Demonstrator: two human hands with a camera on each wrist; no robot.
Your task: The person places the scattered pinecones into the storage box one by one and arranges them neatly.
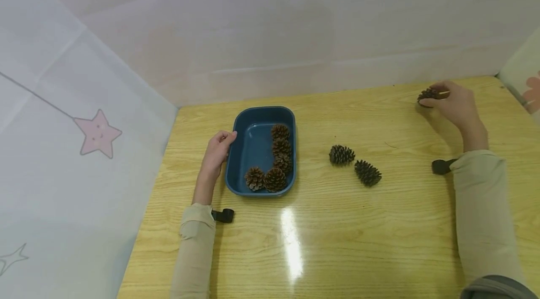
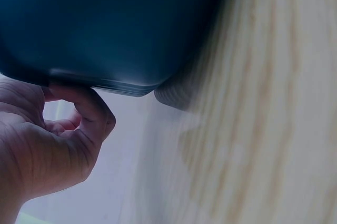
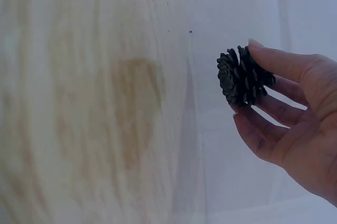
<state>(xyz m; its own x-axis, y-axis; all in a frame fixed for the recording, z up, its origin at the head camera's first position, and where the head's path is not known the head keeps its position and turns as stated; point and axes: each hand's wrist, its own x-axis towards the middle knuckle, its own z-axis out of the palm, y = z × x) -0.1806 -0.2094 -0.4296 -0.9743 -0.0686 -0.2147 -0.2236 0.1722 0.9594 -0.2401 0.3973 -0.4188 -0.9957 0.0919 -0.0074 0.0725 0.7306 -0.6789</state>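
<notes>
At the back right of the table my right hand (image 1: 457,102) pinches a dark brown pine cone (image 3: 243,79) between thumb and fingers. My left hand (image 1: 216,151) grips the left rim of a blue rectangular tub (image 1: 261,195); the left wrist view shows its bent fingers against the tub's wall (image 2: 121,34). Several pine cones line the tub's right side and near end, among them one at the near right corner (image 1: 274,180). Between the tub and my right hand lie two more: a left pine cone (image 1: 341,155) and a right pine cone (image 1: 368,173).
The wood-grain table (image 1: 358,242) meets a pale sheet wall (image 1: 270,46) along its back edge. Another sheet with a pink star (image 1: 99,133) borders the left side. Black wrist cameras sit on both wrists, the left camera (image 1: 223,215) close to the tub's near left corner.
</notes>
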